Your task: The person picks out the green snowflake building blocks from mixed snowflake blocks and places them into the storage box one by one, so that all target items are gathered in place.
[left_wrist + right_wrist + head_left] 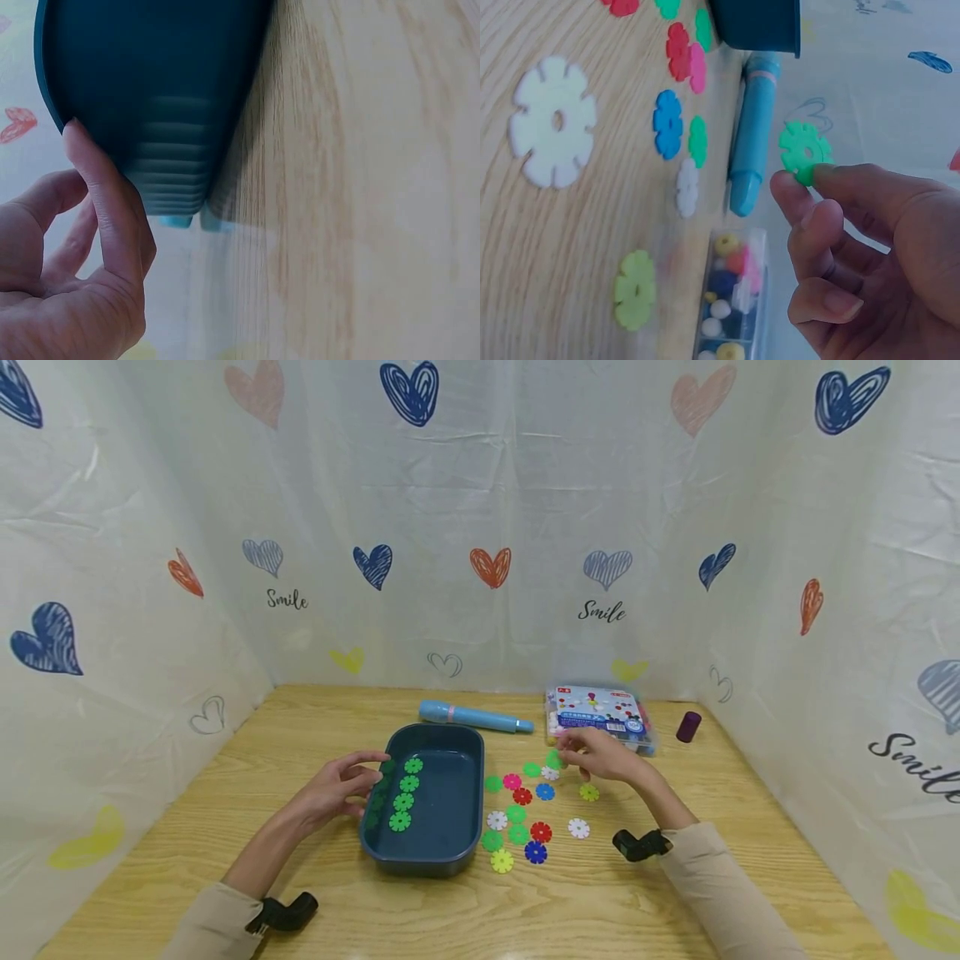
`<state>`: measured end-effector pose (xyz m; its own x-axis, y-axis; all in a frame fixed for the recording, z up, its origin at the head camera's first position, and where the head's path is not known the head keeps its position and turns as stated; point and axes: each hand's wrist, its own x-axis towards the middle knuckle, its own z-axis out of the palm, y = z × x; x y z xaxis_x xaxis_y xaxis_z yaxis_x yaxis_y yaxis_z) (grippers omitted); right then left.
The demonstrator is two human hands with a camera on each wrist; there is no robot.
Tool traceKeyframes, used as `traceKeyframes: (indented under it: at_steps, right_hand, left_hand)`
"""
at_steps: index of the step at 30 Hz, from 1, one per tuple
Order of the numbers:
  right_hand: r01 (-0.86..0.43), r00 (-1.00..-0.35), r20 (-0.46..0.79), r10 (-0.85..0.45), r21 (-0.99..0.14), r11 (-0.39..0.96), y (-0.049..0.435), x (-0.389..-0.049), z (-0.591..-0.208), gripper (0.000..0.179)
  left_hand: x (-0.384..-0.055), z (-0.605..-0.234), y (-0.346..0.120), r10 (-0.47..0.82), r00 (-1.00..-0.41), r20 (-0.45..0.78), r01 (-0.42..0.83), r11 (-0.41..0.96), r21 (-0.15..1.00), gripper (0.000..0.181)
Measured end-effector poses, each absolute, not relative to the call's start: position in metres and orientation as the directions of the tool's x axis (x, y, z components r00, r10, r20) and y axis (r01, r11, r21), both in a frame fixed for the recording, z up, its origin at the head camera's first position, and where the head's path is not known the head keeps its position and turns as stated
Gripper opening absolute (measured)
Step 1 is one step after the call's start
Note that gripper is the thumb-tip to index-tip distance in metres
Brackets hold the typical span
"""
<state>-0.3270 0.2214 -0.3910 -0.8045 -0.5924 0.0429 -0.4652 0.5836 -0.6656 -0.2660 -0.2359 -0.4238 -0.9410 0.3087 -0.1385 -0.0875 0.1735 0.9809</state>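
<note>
My left hand (341, 787) is at the left rim of a dark blue-green tray (450, 862). In the left wrist view, a fingertip of this hand (90, 262) touches the edge of the tray (150, 67), with the fingers loosely bent. Inside the tray, several green snowflake discs (408, 783) form a column. Above the table at the right, my right hand (600, 753) pinches a green snowflake disc (802, 150) between thumb and index finger. Loose discs lie below it, among them a white one (578, 828) and a yellow one (588, 792).
More discs, including red (541, 832), dark blue (536, 852) and pink (512, 782), spread right of the tray. Behind stand a light blue microphone-shaped tube (480, 718) and a clear box of beads (600, 706). A purple cylinder (688, 727) is far right. Heart-printed curtains enclose the table.
</note>
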Motion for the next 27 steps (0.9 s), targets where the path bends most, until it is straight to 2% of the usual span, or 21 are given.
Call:
traceKeyframes:
  at_steps: [10, 18, 27]
  right_hand:
    - [-0.515, -0.789, 0.065, -0.61, -0.612, 0.6, 0.199, -0.326, -0.372, 0.022]
    - [-0.598, -0.735, 0.095, -0.671, -0.558, 0.575, 0.176, -0.322, -0.359, 0.025]
    - [-0.641, -0.675, 0.09, -0.733, -0.563, 0.521, 0.151, -0.323, -0.352, 0.023]
  left_hand:
    - [-0.266, -0.425, -0.236, 0.31, -0.94, -0.142, -0.091, 0.173, 0.981, 0.056]
    - [-0.265, -0.426, -0.237, 0.303, -0.942, -0.142, -0.09, 0.179, 0.98, 0.054]
    - [-0.265, -0.426, -0.237, 0.299, -0.943, -0.147, -0.096, 0.178, 0.979, 0.055]
